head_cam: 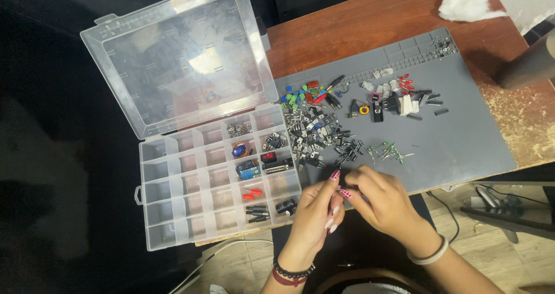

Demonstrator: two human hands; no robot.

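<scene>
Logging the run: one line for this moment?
left hand meets right hand at grey mat edge | parts pile ahead | organizer box open

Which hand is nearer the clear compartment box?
Left. The left hand sits just beside the front right corner of the clear compartment box; the right hand is farther off, over the grey mat's near edge.

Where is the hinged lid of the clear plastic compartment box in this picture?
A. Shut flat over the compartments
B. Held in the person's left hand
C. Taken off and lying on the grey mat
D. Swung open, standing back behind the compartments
D: the hinged lid stands swung back from the clear plastic compartment box, leaving its compartments uncovered beside the grey mat.
</scene>
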